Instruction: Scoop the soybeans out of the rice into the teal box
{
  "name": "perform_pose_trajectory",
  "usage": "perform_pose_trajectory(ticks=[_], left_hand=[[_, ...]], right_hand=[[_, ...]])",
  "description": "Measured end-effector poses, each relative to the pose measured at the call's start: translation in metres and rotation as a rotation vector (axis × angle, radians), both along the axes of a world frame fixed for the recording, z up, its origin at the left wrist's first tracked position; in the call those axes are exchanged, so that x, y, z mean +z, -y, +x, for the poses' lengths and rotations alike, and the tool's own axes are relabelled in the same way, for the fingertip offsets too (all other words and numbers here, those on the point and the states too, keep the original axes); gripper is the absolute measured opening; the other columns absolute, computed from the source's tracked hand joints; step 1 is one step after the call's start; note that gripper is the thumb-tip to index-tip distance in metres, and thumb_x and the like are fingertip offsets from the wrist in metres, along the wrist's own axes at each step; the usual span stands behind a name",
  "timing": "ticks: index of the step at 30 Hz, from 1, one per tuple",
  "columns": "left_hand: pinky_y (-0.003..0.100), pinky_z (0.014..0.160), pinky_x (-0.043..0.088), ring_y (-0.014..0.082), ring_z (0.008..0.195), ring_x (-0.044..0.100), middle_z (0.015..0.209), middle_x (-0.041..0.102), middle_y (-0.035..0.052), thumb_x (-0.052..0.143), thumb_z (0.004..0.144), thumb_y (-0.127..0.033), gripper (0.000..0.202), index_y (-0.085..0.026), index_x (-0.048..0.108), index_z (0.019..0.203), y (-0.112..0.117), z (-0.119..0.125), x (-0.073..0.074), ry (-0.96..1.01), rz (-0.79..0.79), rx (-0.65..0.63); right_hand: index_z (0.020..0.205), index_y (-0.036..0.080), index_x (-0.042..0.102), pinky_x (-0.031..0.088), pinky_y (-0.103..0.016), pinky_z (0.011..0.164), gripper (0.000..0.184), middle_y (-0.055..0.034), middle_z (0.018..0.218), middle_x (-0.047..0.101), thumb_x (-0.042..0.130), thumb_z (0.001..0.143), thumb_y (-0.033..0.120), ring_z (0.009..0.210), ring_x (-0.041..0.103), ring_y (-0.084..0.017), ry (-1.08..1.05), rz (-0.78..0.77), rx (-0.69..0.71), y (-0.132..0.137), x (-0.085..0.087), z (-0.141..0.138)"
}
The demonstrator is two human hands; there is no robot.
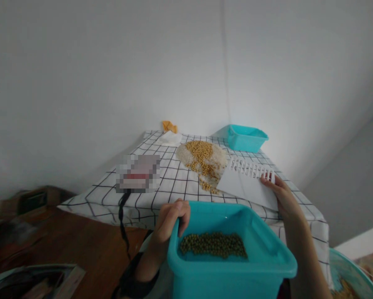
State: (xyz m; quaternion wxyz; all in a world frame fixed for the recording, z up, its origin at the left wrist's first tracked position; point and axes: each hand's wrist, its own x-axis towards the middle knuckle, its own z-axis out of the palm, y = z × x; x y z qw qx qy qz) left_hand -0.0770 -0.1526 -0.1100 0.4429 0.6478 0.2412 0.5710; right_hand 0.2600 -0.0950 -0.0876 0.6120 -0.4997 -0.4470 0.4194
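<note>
My left hand [170, 224] grips the rim of a turquoise tub [236, 261] close in front of me; a layer of greenish beans [213, 245] lies on its bottom. My right hand [281, 195] holds the edge of a white flat sieve board [247, 182] with slots along its far side, resting on the checked tablecloth [174, 182]. Just beyond the board lies a pile of yellow beans mixed with white rice [201, 155] on the cloth.
A second turquoise tub [247, 138] stands at the table's far right corner. A white cloth [169, 138] and an orange object [169, 126] lie at the far edge by the wall. A blurred-out object [138, 172] with a black strap sits left. Brown floor lies to the left.
</note>
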Motion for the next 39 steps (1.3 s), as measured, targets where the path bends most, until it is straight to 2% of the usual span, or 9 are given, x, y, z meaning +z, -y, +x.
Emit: perform_pose_trajectory(ticks=[6,14,22,29,34,39], left_hand=[[0.039,0.072,0.033,0.0203,0.057,0.041,0.047,0.04,-0.0001,0.027,0.107,-0.029,0.06,-0.024,0.04,0.048,-0.0006,0.0,0.0008,0.009,-0.007,0.001],[0.04,0.075,0.034,0.0203,0.057,0.042,0.048,0.041,0.0,0.026,0.107,-0.028,0.06,-0.024,0.04,0.049,0.0,0.0002,0.001,0.016,-0.004,-0.012],[0.041,0.075,0.033,0.0198,0.055,0.041,0.047,0.042,-0.0001,0.027,0.107,-0.029,0.062,-0.024,0.042,0.047,-0.0041,-0.0009,-0.0024,0.034,0.01,-0.021],[0.04,0.072,0.034,0.0205,0.058,0.044,0.048,0.044,0.0007,0.027,0.108,-0.032,0.063,-0.023,0.043,0.048,-0.0054,-0.0043,-0.0035,-0.001,0.049,-0.051],[0.04,0.073,0.034,0.0197,0.056,0.043,0.047,0.044,0.0003,0.027,0.108,-0.029,0.063,-0.023,0.042,0.047,-0.0051,-0.0028,-0.0035,0.01,0.043,-0.03],[0.04,0.071,0.035,0.0196,0.056,0.043,0.046,0.043,0.0004,0.027,0.108,-0.034,0.063,-0.023,0.041,0.047,-0.0045,-0.0022,-0.0033,-0.002,0.058,-0.015]], right_hand=[[0.094,0.024,0.076,0.059,-0.031,0.065,0.031,-0.0023,0.088,0.081,0.089,0.07,0.038,0.071,0.073,-0.023,0.01,-0.028,0.068,-0.0014,-0.003,0.003],[0.097,0.024,0.076,0.059,-0.031,0.068,0.033,-0.0034,0.092,0.081,0.088,0.071,0.04,0.075,0.075,-0.023,-0.006,0.014,0.051,-0.0043,-0.0054,0.0063],[0.097,0.023,0.074,0.057,-0.032,0.065,0.035,-0.0035,0.086,0.08,0.089,0.07,0.04,0.07,0.073,-0.023,0.018,0.017,0.044,-0.0057,-0.0059,0.0047],[0.097,0.023,0.075,0.056,-0.029,0.069,0.035,-0.0023,0.088,0.08,0.09,0.07,0.04,0.073,0.072,-0.021,0.027,0.033,0.07,-0.0086,-0.0083,0.0063],[0.097,0.023,0.075,0.058,-0.031,0.071,0.033,-0.0034,0.093,0.08,0.089,0.073,0.041,0.078,0.073,-0.022,0.058,0.036,0.109,-0.0079,-0.0075,0.0051],[0.098,0.022,0.074,0.059,-0.033,0.073,0.034,-0.0052,0.096,0.081,0.088,0.074,0.043,0.08,0.075,-0.025,0.074,0.027,0.127,-0.0051,-0.0046,0.0018]])
